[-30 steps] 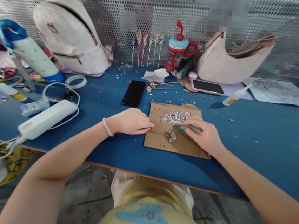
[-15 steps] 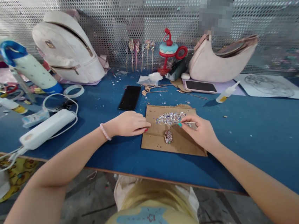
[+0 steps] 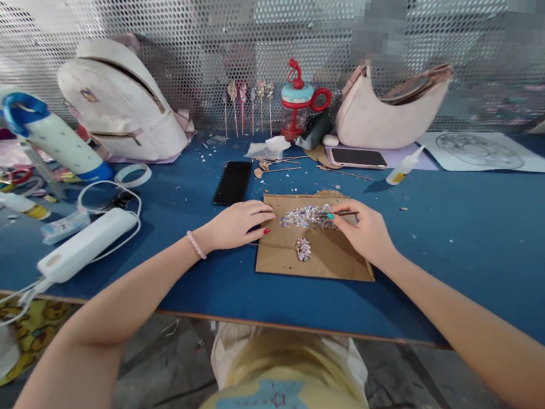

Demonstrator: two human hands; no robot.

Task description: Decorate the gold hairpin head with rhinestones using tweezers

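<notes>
My right hand (image 3: pixel 364 231) pinches slim tweezers (image 3: pixel 347 213), their tips down at a pile of glittering rhinestones (image 3: pixel 306 215). The pile lies on a brown cardboard sheet (image 3: pixel 334 262). Below it on the cardboard rests a hair stick (image 3: pixel 303 250) with a rhinestone-covered head; its thin stem runs left past the sheet's edge. Near that left edge is my left hand (image 3: pixel 241 224), thumb apart from the fingers and holding nothing. Its fingertips reach over the cardboard just left of the pile; whether they touch it I cannot tell.
A black phone (image 3: pixel 233 183) lies behind my left hand. Farther back are bare sticks (image 3: pixel 280 168), a red-lidded cup (image 3: pixel 296 97), another phone (image 3: pixel 358 157) and a glue bottle (image 3: pixel 404 167). A white power strip (image 3: pixel 86 244) with cable, a backpack (image 3: pixel 123 100) and a bottle (image 3: pixel 61 139) occupy the left.
My left hand's thumb and fingers have spread apart, and the hair stick's stem now pokes out past the cardboard's left edge. The tweezers' tips have moved into the rhinestone pile. The view has shifted slightly.
</notes>
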